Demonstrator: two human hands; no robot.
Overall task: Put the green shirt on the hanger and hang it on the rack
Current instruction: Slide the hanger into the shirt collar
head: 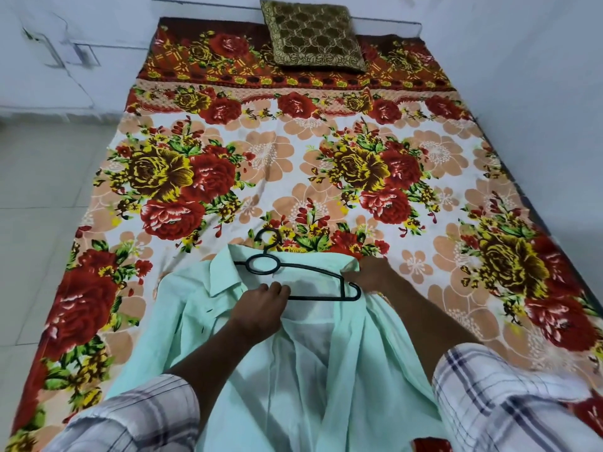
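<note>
Green shirt [195,321] lying open on bed [228,190], hanger [326,299] resting on top. Your left hand [261,305] curling its grip round hanger's lower bar; right hand [368,275] pinching shirt's shoulder. You're wanting that shoulder drawn over hanger's right end (bar held steady meanwhile).

I see a bed [504,158] under a floral sheet [277,177] of red and yellow roses, brown-gold patterned cushion [313,35] at its far end, pale tiled floor [42,190] on my left, bluish-white walls [522,60] around
</note>
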